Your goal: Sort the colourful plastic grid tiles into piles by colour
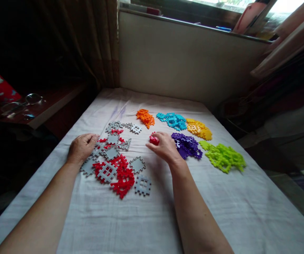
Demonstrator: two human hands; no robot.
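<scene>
My right hand (165,144) is closed on a red interlocking plastic piece (154,139), low over the sheet beside the purple pile; its palm side is hidden. At the left edge of a mixed heap lies my left hand (82,148), its fingers curled together, and what they hold, if anything, is hidden. That heap joins grey notched plastic pieces (112,152) and red pieces (125,179), partly overlapping. Nearer to me, a grey window-shaped piece (142,185) lies flat, with a plain grey square piece (137,164) just beyond it.
Sorted piles lie across the white-sheeted surface (152,225): orange (146,118), blue (175,121), yellow (199,129), purple (187,145) and lime green (224,157). A wall (183,60) stands behind. To the left, glasses (33,99) rest on a dark wooden table (54,106).
</scene>
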